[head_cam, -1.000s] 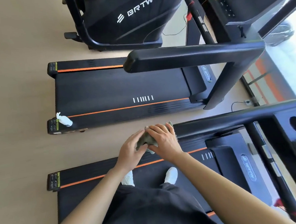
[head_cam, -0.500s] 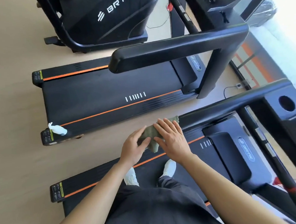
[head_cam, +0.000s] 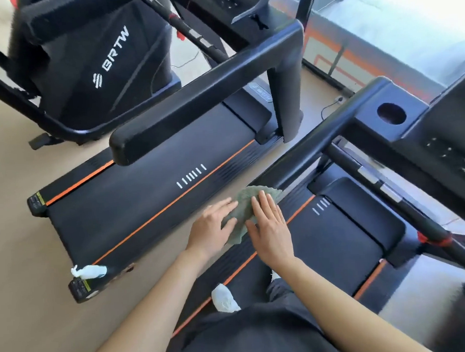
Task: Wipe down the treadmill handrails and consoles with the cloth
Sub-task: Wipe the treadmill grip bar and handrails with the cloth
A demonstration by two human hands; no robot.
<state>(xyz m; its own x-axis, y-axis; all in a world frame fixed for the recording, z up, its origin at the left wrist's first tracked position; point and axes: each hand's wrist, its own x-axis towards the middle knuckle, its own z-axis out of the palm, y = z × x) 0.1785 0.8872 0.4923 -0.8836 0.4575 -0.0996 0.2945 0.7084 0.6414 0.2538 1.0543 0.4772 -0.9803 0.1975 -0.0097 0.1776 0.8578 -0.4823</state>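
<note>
A grey-green cloth lies draped over the near end of the black left handrail of the treadmill I stand on. My left hand grips the cloth's left side. Flat on top of the cloth lies my right hand, fingers stretched out and close together. The handrail runs up and right to the console, which has a round cup hole and small buttons. The handrail of a second treadmill on the left stands untouched.
A white spray bottle lies on the rear corner of the neighbouring treadmill's deck. A black BRTW exercise machine stands beyond it. A cable and socket lie on the floor between the treadmills. A bright window fills the right.
The view has swung right and the console has come into sight. Both hands stay on the cloth at the handrail's end; the right hand has flattened over it.
</note>
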